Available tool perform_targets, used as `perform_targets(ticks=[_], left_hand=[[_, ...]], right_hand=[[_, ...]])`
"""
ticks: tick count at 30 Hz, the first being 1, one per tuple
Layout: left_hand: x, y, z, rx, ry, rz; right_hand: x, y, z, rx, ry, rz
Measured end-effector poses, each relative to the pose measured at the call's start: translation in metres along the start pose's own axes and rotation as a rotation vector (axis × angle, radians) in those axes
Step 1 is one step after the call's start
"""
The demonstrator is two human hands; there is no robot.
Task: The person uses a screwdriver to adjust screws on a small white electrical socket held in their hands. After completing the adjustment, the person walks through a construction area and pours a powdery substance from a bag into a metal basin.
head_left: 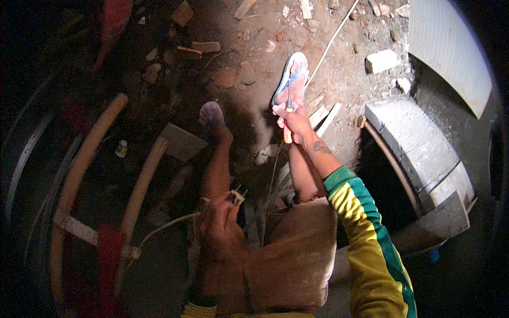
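No lettering or numbers can be read here.

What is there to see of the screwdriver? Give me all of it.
The screwdriver has an orange-red, plastic-looking handle, a pale yellowish and dark section further forward, and a thin, metallic-looking shaft. The right hand grips it, fingers partly covering the handle. The shaft points away from the person, against the view of the sandalled right foot. The tip's shape is too small to make out.
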State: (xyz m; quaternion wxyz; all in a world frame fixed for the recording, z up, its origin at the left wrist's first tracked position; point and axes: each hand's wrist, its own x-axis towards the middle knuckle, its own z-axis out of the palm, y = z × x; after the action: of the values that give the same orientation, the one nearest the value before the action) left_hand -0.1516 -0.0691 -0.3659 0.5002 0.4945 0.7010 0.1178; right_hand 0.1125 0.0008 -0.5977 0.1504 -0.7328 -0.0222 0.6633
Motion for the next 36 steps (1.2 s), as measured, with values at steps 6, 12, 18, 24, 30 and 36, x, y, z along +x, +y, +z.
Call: perform_targets(ticks=[6,12,18,24,30,36], left_hand=[[-0.001,-0.007,0.004,0.039,-0.123,0.080],[0.016,-0.041,0.023,0.094,-0.035,0.093],[0.035,-0.036,0.024,0.031,-0.097,-0.213],[0.026,-0.034,0.026,0.015,-0.135,-0.141],[0.020,-0.021,0.033,-0.009,-0.152,-0.202],[0.018,-0.012,0.035,0.000,-0.196,-0.256]], right_hand=[[-0.055,0.043,0.020,-0.107,-0.015,0.015],[-0.090,0.077,0.045,-0.105,-0.279,0.089],[-0.135,0.067,0.060,0.189,-0.697,0.050],[-0.132,0.075,0.048,0.137,-0.684,0.029],[-0.129,0.094,0.042,0.158,-0.654,-0.188],[-0.135,0.095,0.038,0.160,-0.670,-0.229]])
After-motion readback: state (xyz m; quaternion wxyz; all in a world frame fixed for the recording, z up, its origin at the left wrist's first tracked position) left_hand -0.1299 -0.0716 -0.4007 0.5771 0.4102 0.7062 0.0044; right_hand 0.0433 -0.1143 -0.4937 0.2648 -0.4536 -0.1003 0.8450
